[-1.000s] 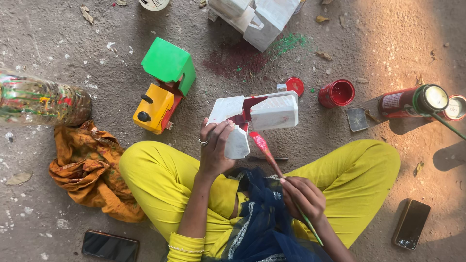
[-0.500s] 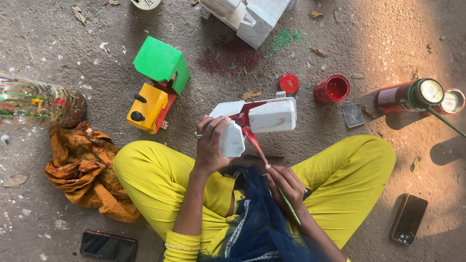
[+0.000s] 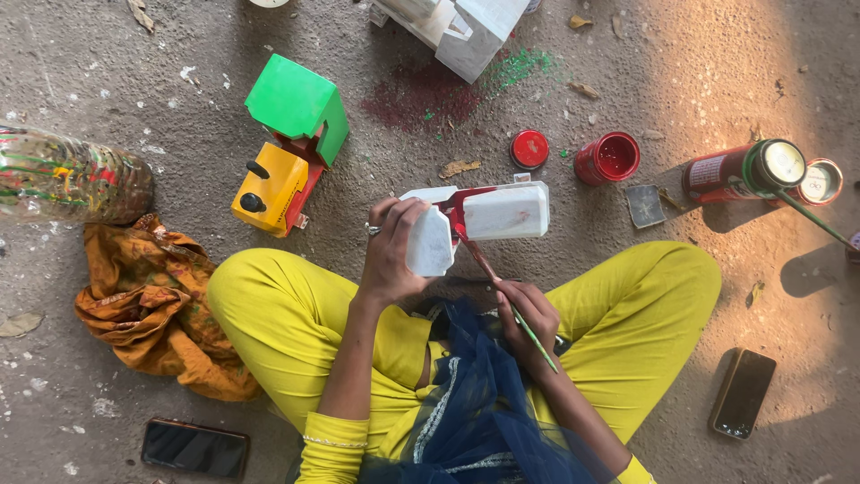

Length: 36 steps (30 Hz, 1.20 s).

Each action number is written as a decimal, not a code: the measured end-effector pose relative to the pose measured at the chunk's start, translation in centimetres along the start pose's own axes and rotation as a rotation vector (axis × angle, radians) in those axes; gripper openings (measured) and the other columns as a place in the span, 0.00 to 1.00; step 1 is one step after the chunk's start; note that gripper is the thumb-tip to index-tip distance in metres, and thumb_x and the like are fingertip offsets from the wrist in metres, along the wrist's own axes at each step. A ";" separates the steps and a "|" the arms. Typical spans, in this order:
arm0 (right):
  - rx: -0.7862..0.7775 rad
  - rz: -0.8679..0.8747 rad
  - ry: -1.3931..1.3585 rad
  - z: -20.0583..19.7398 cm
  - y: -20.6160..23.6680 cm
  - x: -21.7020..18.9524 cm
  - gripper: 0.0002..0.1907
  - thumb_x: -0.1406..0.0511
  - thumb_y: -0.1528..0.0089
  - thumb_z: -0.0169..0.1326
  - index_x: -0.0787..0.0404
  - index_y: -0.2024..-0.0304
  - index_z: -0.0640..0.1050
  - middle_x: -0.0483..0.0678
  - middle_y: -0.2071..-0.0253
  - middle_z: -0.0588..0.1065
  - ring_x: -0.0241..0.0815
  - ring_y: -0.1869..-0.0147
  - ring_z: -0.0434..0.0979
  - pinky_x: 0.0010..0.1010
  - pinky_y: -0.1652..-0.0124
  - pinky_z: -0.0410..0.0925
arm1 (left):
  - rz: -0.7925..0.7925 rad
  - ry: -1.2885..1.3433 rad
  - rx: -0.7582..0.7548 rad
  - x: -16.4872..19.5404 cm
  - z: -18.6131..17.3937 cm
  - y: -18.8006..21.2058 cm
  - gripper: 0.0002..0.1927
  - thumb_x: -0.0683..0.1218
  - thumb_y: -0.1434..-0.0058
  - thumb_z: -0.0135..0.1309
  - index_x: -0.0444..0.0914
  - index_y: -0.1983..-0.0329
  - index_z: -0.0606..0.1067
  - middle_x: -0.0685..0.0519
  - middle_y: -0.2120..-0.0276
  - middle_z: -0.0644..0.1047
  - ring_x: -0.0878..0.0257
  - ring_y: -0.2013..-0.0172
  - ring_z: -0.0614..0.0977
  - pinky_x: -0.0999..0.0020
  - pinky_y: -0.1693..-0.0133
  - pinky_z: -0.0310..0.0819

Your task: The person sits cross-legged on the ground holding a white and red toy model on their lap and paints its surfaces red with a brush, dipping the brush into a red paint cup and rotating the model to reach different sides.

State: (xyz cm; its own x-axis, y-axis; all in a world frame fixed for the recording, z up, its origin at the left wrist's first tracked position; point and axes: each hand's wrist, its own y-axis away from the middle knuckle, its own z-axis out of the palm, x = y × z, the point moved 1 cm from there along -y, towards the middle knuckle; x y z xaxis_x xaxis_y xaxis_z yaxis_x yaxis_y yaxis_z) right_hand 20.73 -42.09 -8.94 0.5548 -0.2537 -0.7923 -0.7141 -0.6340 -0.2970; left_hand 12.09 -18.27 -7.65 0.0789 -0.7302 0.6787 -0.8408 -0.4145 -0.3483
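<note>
Far left edge of the ground: clear plastic bottle (image 3: 72, 186) on its side, paint-streaked inside. Green-and-yellow toy truck (image 3: 287, 143) beside it. Centre, above the lap — left hand (image 3: 394, 255), fingers clamped on white toy truck (image 3: 475, 220), partly red. Right hand (image 3: 528, 323) pinches paintbrush (image 3: 502, 291), tip on the truck. Further right: red lid (image 3: 529, 149), open jar (image 3: 607, 158) of red paint, tin (image 3: 743, 170) holding a stick.

Bare ground (image 3: 179, 116) beyond paint pot (image 3: 607, 158)

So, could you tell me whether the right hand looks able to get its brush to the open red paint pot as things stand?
Probably yes: the right hand holds the brush, and the red paint pot stands open ahead of the right knee with bare floor around it.
</note>
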 end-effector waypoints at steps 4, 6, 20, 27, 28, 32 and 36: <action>-0.024 -0.051 0.036 0.0 0.2 -0.1 0.10 0.75 0.40 0.59 0.67 0.55 0.82 0.54 0.60 0.80 0.47 0.57 0.83 0.33 0.57 0.75 | -0.006 0.001 -0.008 -0.1 0.2 -0.1 0.55 0.45 0.68 0.76 0.40 0.34 0.62 0.48 0.41 0.69 0.44 0.37 0.66 0.50 0.38 0.69; -0.046 -0.096 0.066 -0.1 0.2 -0.2 0.11 0.75 0.41 0.59 0.66 0.55 0.81 0.54 0.60 0.80 0.48 0.57 0.82 0.34 0.57 0.74 | -0.007 -0.001 -0.014 -0.2 0.3 -0.1 0.56 0.45 0.69 0.76 0.40 0.34 0.62 0.48 0.41 0.69 0.44 0.37 0.66 0.49 0.38 0.69; -0.137 -0.099 0.093 -1.2 -0.1 -0.6 0.12 0.75 0.41 0.60 0.65 0.54 0.82 0.53 0.58 0.79 0.49 0.58 0.80 0.37 0.59 0.73 | 0.004 0.054 -0.066 0.2 0.3 -0.2 0.54 0.44 0.66 0.74 0.40 0.33 0.62 0.49 0.40 0.69 0.45 0.36 0.67 0.51 0.39 0.71; -0.160 -0.145 0.088 -2.4 -0.2 -1.0 0.14 0.75 0.42 0.60 0.64 0.54 0.82 0.53 0.57 0.79 0.49 0.57 0.80 0.37 0.57 0.73 | 0.005 0.047 -0.081 -0.1 0.5 -0.4 0.55 0.45 0.67 0.75 0.41 0.34 0.62 0.49 0.40 0.69 0.45 0.36 0.67 0.52 0.39 0.72; -0.156 -0.147 0.082 -2.4 -0.3 -1.0 0.14 0.75 0.42 0.60 0.64 0.53 0.82 0.53 0.57 0.79 0.50 0.56 0.80 0.37 0.57 0.73 | 0.000 0.039 -0.082 -0.2 0.5 -0.4 0.55 0.45 0.67 0.75 0.41 0.33 0.62 0.49 0.40 0.69 0.45 0.36 0.67 0.52 0.39 0.72; -0.172 -0.146 0.041 -2.3 -0.9 -0.8 0.14 0.75 0.43 0.60 0.64 0.54 0.82 0.54 0.57 0.79 0.50 0.56 0.80 0.37 0.57 0.73 | 0.023 0.018 -0.086 0.1 0.5 -0.4 0.55 0.45 0.67 0.75 0.41 0.33 0.62 0.49 0.39 0.69 0.46 0.35 0.67 0.52 0.39 0.72; -0.195 -0.080 0.054 -3.1 -1.1 -0.3 0.12 0.75 0.42 0.60 0.64 0.56 0.83 0.53 0.60 0.80 0.49 0.58 0.80 0.37 0.58 0.72 | 0.031 0.024 -0.092 0.2 0.5 -0.5 0.55 0.45 0.67 0.75 0.40 0.33 0.62 0.50 0.40 0.69 0.46 0.35 0.67 0.52 0.39 0.72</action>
State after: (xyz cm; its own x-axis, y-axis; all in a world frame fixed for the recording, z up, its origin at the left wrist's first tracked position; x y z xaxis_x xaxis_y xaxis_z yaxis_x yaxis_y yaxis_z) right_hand 22.65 -43.58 -6.69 0.6323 -0.2319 -0.7392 -0.5733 -0.7818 -0.2451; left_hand 12.78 -18.50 -7.68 0.0405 -0.7281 0.6842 -0.8885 -0.3395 -0.3087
